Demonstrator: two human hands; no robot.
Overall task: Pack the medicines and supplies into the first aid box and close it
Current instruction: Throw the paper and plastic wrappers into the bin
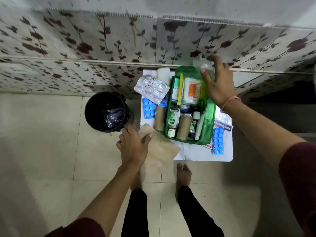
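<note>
The green first aid box stands open on a small white table, with a Dettol bottle, a brown roll and a cotton bud pack inside. My right hand is over the box's far end, shut on a clear bottle. My left hand is at the table's near left corner on a brown paper bag, thumb on top, fingers curled over its left edge. Silver blister strips, blue tablet packs, another brown roll and a Hansaplast packet lie outside the box.
A black bin with a liner stands on the tiled floor left of the table. A white roll sits at the table's far edge against the flowered wall. My bare feet are just in front of the table.
</note>
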